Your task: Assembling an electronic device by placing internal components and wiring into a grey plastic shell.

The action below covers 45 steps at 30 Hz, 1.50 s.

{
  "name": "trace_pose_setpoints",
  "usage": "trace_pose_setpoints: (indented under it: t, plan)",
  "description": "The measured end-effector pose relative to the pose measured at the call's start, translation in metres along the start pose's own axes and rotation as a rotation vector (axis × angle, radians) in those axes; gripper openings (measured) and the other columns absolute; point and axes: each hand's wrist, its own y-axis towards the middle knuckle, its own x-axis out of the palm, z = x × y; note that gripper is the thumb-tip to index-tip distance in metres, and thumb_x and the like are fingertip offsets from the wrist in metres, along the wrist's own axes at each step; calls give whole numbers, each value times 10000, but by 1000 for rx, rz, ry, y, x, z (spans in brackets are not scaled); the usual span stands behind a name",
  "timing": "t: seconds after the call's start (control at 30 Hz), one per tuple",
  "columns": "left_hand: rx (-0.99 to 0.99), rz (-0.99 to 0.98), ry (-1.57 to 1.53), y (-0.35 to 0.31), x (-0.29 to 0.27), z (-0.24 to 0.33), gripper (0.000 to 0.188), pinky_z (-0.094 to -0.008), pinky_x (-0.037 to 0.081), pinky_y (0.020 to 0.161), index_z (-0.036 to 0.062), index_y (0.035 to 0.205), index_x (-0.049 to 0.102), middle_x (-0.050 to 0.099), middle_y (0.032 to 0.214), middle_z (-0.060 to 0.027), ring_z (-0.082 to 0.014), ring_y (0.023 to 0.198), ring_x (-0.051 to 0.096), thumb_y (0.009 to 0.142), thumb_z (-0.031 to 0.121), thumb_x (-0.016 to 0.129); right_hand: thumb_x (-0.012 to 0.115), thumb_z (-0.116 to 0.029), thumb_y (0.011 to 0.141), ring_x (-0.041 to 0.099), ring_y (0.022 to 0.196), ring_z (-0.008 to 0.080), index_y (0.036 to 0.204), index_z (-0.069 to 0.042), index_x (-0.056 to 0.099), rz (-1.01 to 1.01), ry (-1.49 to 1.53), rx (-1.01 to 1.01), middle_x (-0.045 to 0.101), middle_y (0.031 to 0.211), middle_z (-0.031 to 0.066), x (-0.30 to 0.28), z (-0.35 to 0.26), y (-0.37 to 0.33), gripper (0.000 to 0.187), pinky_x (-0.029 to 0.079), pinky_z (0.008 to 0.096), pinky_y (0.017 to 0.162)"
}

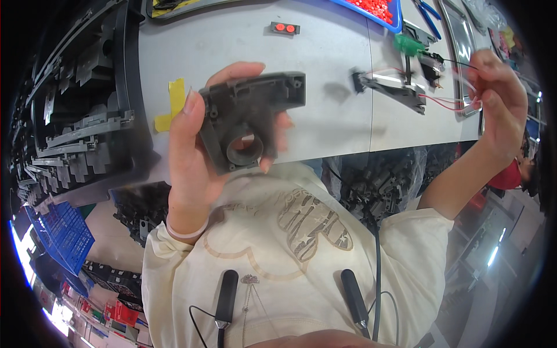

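Grey housing up in the left, wires pinched in the right

Left hand (pixel 191 156) fingers wrap the grey plastic housing (pixel 246 119) above the worktop (pixel 325 52) near edge; right hand (pixel 502 98) fingers pinch the red and white wires (pixel 447 100). Best keep that housing steady, round opening facing up.

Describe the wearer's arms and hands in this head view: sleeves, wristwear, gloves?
Both hands are bare, no gloves: left hand, right hand. The forearms are uncovered too; the cream short-sleeved printed T-shirt ends in loose sleeves near the elbows. A thin pale band circles the left wrist. No wristwear shows on the right wrist. No rings or markings can be made out.
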Motion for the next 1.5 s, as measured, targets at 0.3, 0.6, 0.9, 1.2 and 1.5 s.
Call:
trace_pose_setpoints:
  t: [0.3, 0.6, 0.9, 1.2, 1.5]
  plan:
    - [11, -10, 9, -3, 1, -5, 645, -317, 507, 534, 10, 1327, 417, 632, 961, -234, -260, 750, 647, 948, 525, 332, 601, -39, 885, 570, 852, 102, 1134, 64, 613, 329, -181, 118, 648, 1042, 113, 27, -9, -12, 271, 427, 208, 712]
    - [2, 20, 98, -9, 6, -6, 630, -309, 505, 558, 26, 1325, 438, 641, 966, -210, -232, 760, 647, 956, 524, 327, 584, -42, 909, 603, 866, 105, 1145, 64, 618, 521, -99, -42, 667, 1056, 129, 26, -18, -8, 261, 448, 204, 734]
    - [30, 6, 64, -14, 3, -2, 610, -303, 508, 561, 33, 1325, 441, 645, 964, -208, -234, 764, 650, 958, 506, 328, 596, -19, 888, 582, 840, 101, 1106, 42, 634, 311, -248, 117, 666, 1019, 110, 48, -44, -2, 229, 439, 206, 728]
    - [9, -25, 94, -15, 2, -5, 626, -298, 518, 553, 27, 1328, 432, 645, 959, -212, -237, 765, 660, 951, 518, 336, 599, -17, 879, 593, 808, 100, 1100, 48, 637, 425, -137, 74, 672, 1011, 122, 51, -40, -15, 234, 448, 204, 716]
    - [41, -180, 73, -13, 3, -12, 556, -270, 517, 581, 40, 1308, 440, 627, 1039, -182, -201, 779, 652, 942, 459, 427, 611, -159, 914, 481, 1189, 247, 1298, 58, 498, 296, 196, -103, 505, 1310, 217, 5, -14, -32, 455, 358, 375, 1015]
